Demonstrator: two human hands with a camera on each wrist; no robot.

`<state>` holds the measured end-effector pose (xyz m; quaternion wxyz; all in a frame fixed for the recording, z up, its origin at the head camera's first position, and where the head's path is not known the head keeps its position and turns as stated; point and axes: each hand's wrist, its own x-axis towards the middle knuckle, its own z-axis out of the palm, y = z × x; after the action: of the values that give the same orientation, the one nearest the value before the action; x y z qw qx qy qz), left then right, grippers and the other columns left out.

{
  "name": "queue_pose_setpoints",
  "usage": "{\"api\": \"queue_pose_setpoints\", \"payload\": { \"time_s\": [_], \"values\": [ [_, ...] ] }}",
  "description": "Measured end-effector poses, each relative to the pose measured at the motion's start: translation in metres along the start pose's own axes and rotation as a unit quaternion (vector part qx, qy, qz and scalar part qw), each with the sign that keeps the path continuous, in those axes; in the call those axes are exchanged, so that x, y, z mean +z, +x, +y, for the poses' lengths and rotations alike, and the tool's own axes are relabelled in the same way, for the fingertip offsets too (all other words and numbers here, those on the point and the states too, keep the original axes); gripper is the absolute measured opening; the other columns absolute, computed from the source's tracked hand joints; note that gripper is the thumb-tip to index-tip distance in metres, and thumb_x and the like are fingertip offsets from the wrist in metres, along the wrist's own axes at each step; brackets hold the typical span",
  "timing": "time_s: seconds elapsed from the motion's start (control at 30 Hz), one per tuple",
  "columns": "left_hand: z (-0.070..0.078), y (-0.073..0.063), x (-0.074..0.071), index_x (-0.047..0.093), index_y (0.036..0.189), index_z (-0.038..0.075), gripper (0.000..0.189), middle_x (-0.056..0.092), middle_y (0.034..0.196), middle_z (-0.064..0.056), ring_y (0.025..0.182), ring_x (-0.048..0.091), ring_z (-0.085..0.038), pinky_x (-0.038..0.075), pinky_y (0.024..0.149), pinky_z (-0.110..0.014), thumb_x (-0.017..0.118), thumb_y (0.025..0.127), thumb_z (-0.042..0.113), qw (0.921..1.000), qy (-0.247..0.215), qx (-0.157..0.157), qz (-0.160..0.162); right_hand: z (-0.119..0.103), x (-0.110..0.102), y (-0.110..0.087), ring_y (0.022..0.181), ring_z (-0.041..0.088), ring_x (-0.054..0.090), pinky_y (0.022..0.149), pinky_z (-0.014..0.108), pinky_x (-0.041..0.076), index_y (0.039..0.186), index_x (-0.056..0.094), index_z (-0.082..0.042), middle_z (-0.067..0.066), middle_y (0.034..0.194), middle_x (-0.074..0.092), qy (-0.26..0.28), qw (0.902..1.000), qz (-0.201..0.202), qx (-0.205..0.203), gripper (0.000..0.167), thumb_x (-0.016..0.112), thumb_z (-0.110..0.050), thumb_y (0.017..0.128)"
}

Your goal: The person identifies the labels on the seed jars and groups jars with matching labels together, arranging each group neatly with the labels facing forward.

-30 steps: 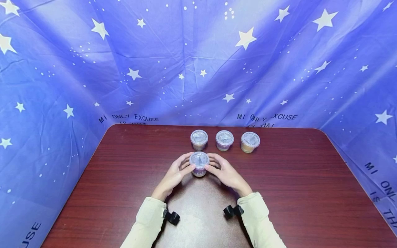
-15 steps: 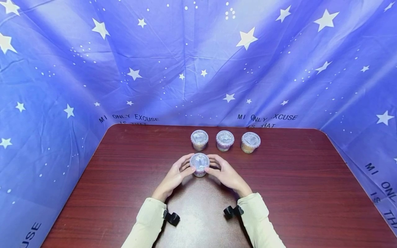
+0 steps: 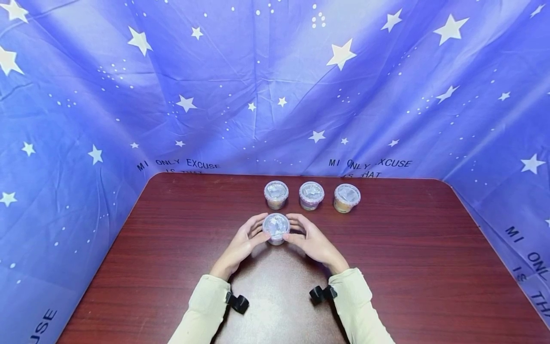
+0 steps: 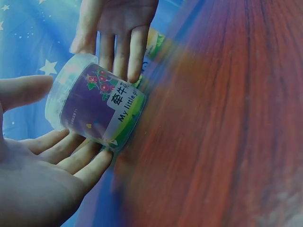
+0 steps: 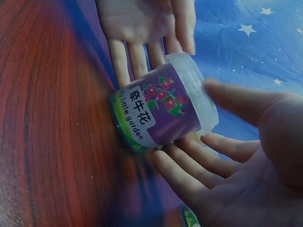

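Observation:
A small lidded plastic cup is held between both hands near the middle of the table. Its purple label shows red flowers, Chinese characters and "My little garden". On the cup's left side, my left hand grips with the thumb near the lid rim and the fingers around the side. My right hand mirrors it from the right, thumb by the clear lid. From the head view the lid hides most of the label. Whether the base touches the table cannot be told.
Behind the held cup, a row of similar lidded cups stands along the back: a left cup, a middle cup and a right cup. The reddish-brown table ends at a blue star-printed cloth.
The held cup has tipped slightly, so its lid faces the head camera more and its label shows less. Both hands keep their hold in nearly the same place. The back cups have not moved.

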<state>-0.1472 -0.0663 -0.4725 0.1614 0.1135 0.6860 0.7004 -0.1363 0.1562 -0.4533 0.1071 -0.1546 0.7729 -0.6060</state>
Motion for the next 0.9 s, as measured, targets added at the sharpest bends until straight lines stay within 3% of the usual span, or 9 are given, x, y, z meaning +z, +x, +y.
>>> {"api": "queue_pose_setpoints", "payload": {
  "time_s": [0.23, 0.63, 0.9],
  "values": [
    [0.002, 0.004, -0.005, 0.039, 0.148, -0.001, 0.058, 0.046, 0.150, -0.019, 0.138, 0.044, -0.033, 0.036, 0.115, -0.044, 0.063, 0.097, 0.013, 0.9996, -0.014, 0.014, 0.020, -0.004, -0.004, 0.004, 0.131, 0.041, 0.049, 0.107, 0.049, 0.044, 0.143, 0.040, 0.009, 0.028, 0.139, 0.052, -0.006, 0.9993, 0.035, 0.008, 0.054, 0.062, -0.010, 0.097],
    [0.010, 0.017, -0.009, 0.039, 0.145, -0.006, 0.054, 0.046, 0.146, -0.026, 0.138, 0.044, -0.038, 0.041, 0.111, -0.031, 0.060, 0.098, 0.011, 0.9977, -0.029, 0.045, 0.043, -0.010, -0.010, 0.014, 0.135, 0.040, 0.046, 0.110, 0.049, 0.042, 0.145, 0.039, 0.008, 0.029, 0.144, 0.047, -0.020, 0.9971, 0.071, 0.020, 0.055, 0.060, -0.013, 0.099],
    [0.014, 0.032, -0.011, 0.043, 0.144, -0.004, 0.051, 0.049, 0.144, -0.025, 0.136, 0.045, -0.039, 0.044, 0.103, -0.021, 0.060, 0.097, 0.009, 0.9952, -0.040, 0.051, 0.074, -0.008, -0.012, 0.025, 0.139, 0.041, 0.039, 0.115, 0.050, 0.034, 0.152, 0.025, 0.008, 0.030, 0.150, 0.039, -0.026, 0.9967, 0.073, 0.024, 0.064, 0.056, -0.017, 0.101]
  ]
}}
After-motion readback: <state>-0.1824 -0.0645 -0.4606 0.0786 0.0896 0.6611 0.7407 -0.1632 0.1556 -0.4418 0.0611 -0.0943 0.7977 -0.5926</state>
